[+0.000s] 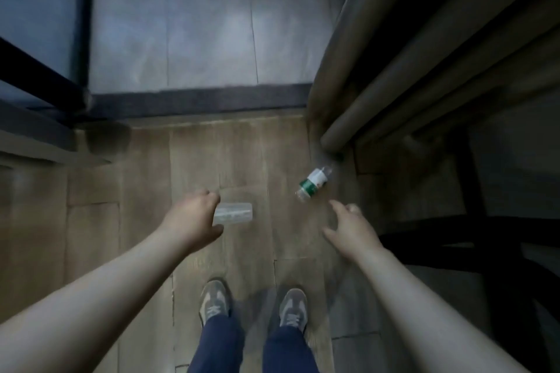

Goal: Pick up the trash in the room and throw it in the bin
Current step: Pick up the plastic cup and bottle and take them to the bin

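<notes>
left hand grips a clear plastic cup; right hand, fingers spread and holding nothing, is near a labelled bottle on the floor.

Setting: indoor living space, most likely a home or lodging room, at its opening onto a tiled outer strip.
Floor: wood-look planks underfoot; grey tiles past a dark threshold strip.
Left edge: black door frame with glass panes.
Right edge: heavy floor-length curtain in folds, hem down at the planks.
Furniture: black frame by the curtain; chair or table, cannot tell.
Litter: labelled drink bottle lying near the curtain hem; clear plastic container to its left.
Light: dim, brightest on the tiles.
</notes>
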{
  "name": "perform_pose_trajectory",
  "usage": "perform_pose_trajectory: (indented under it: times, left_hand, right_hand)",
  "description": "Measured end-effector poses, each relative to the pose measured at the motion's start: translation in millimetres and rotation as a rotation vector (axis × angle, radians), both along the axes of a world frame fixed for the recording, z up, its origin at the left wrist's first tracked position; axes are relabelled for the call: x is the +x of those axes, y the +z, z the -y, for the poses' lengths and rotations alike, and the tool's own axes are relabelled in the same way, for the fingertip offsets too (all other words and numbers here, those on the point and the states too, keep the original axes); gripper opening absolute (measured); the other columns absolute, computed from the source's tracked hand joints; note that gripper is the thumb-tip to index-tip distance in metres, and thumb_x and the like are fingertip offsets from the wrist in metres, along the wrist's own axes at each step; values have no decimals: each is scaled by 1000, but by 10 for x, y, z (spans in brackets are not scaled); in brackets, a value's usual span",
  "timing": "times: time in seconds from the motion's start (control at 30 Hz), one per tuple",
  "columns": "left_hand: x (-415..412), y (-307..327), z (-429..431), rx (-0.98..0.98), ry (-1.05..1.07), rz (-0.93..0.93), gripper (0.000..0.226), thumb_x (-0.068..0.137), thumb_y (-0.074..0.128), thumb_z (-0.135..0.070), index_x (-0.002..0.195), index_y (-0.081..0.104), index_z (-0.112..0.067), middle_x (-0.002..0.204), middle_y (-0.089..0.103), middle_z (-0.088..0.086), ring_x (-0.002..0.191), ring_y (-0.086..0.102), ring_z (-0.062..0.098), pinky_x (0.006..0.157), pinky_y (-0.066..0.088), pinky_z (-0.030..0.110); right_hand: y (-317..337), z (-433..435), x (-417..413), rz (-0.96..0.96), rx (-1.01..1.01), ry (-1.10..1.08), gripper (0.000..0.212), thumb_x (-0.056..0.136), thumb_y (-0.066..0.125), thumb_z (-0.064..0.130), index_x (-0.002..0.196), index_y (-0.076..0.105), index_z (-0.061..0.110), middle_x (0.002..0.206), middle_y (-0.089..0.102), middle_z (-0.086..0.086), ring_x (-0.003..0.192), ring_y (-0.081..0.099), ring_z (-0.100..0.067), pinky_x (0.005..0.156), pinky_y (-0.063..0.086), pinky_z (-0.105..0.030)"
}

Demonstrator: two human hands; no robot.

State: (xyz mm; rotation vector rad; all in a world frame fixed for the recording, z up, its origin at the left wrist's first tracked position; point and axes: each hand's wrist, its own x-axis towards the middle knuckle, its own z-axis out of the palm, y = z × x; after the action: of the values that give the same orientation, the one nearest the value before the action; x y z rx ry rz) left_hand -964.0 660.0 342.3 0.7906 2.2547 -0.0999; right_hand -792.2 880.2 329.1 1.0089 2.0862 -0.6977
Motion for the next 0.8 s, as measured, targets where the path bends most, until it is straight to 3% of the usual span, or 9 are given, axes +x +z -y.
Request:
perform_pose_trajectory:
  times: [0.13,0.3,0.47,0.57,0.7,0.73,0.8]
  left_hand:
    - [-51,-991,-45,-14,-26,25,44,80,67,-36,116,52,-16,116,54,3,101,56,23,76,47,32]
    - [12,-2035,-37,-25,-62,19,53,76,71,-39,118,51,-15,118,54,4,101,53,23,84,48,35]
    - [62,-2733,71,-73,-121,-37,68,72,75,-44,127,45,-16,127,49,5,109,51,24,92,47,38]
    - [78,-3045,148,-145,-206,-48,85,71,75,-48,138,32,-17,139,40,6,125,41,27,104,39,44]
    - [79,-3350,216,-155,-205,-70,86,71,74,-49,139,32,-18,138,42,6,126,41,28,108,34,50]
    - [84,-3398,218,-157,-201,-71,83,72,74,-48,138,34,-18,136,44,6,124,42,28,107,34,50]
    - [91,-3462,215,-162,-191,-73,72,75,72,-42,134,37,-19,130,48,6,119,46,28,106,35,49]
  right_hand:
    - [-986,-65,-195,29,-24,21,72,88,59,34,150,22,26,139,36,-15,120,50,-34,100,44,-36]
    - [-1997,-126,-343,26,7,86,77,87,62,33,150,19,28,148,24,-17,125,44,-39,103,41,-38]
    - [-2648,-177,-415,10,118,261,77,88,62,34,151,20,21,160,-3,-10,144,-1,-43,116,19,-42]
    - [-2879,-217,-434,-7,118,332,82,88,61,35,153,13,25,161,-11,-2,143,-10,-46,116,18,-48]
    - [-3088,-238,-352,39,53,276,84,88,61,36,153,9,26,161,-15,-2,142,-4,-50,117,14,-47]
    - [-3119,-221,-300,20,70,255,82,87,62,34,153,14,22,161,-10,-5,142,3,-50,116,18,-45]
    - [-3154,-150,-178,-115,190,196,66,85,63,30,141,38,6,152,21,-19,134,28,-46,107,32,-40]
